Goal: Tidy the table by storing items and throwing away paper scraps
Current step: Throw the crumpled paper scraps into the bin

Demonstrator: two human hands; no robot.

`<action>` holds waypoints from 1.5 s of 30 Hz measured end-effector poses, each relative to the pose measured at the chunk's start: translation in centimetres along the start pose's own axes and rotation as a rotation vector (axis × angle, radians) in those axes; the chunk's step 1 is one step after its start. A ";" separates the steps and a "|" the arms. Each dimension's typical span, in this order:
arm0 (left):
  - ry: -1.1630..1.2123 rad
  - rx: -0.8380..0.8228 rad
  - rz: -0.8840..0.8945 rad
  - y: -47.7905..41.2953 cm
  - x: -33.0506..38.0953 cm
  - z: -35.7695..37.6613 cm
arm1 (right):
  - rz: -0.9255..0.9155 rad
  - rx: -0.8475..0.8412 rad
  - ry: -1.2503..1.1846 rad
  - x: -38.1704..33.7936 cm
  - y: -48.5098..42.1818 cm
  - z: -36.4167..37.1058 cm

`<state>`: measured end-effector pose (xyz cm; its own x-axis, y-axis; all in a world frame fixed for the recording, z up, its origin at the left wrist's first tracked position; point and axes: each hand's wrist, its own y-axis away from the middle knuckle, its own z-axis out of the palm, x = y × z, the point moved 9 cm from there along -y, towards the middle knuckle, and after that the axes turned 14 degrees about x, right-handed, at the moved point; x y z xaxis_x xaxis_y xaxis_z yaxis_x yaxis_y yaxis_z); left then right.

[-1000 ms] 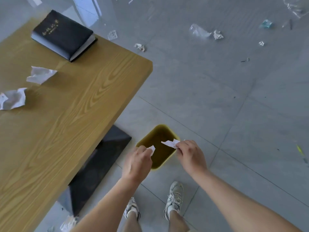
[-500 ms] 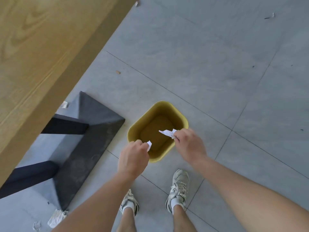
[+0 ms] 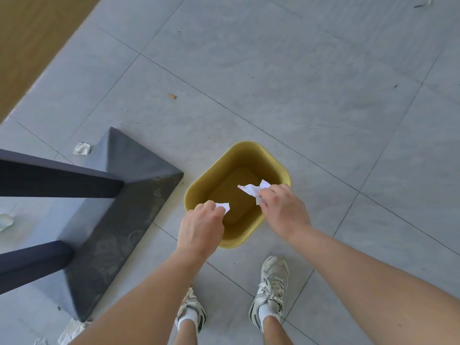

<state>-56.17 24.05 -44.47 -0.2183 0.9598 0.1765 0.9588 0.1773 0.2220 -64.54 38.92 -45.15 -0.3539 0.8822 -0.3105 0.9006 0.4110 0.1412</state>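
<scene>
A yellow waste bin [image 3: 251, 151] stands on the grey tiled floor in front of my feet, and its inside looks empty. My left hand [image 3: 200, 230] is over the bin's near left rim, shut on a small white paper scrap [image 3: 223, 207]. My right hand [image 3: 282, 211] is over the bin's right side, pinching a larger crumpled white paper scrap [image 3: 252, 190] that hangs above the opening.
The wooden table edge [image 3: 27, 46] fills the top left. Its dark base [image 3: 112, 210] and legs [image 3: 54, 178] lie left of the bin. Crumpled scraps [image 3: 81, 148] lie on the floor near the base, more [image 3: 72, 329] at the bottom left.
The view has tilted down and closer: the table top, book and table scraps have left the frame. Both hands, each still holding its scrap, now sit lower over the bin.
</scene>
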 end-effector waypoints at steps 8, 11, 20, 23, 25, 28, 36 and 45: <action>0.040 0.047 -0.008 0.1 -0.4 -0.5 | 0.012 -0.041 0.022 -0.2 0.5 0.9; 0.020 0.055 -0.028 0.1 -1.0 -0.7 | 0.011 -0.035 0.022 -0.3 0.4 0.9; -0.003 0.089 -0.043 0.5 -0.9 -3.7 | 0.007 0.000 0.012 -1.8 0.5 -1.1; -0.012 0.093 -0.055 1.0 -0.5 -5.8 | 0.024 -0.002 0.009 -2.5 0.6 -3.2; -0.007 0.105 -0.061 1.6 -0.1 -7.6 | 0.041 -0.005 -0.007 -3.1 0.8 -5.1; 0.014 0.129 -0.062 2.7 0.9 -11.5 | 0.060 0.041 -0.037 -4.3 1.2 -9.5; 0.088 0.239 -0.074 6.2 4.8 -26.7 | 0.016 0.126 -0.044 -8.7 3.3 -24.2; 0.045 0.403 -0.111 9.2 5.7 -39.9 | -0.088 0.239 -0.030 -13.7 3.3 -37.5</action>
<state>-55.79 22.46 -3.19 -0.3235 0.9212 0.2164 0.9215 0.3586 -0.1492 -66.14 36.78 -5.17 -0.4291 0.8368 -0.3401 0.9020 0.4167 -0.1128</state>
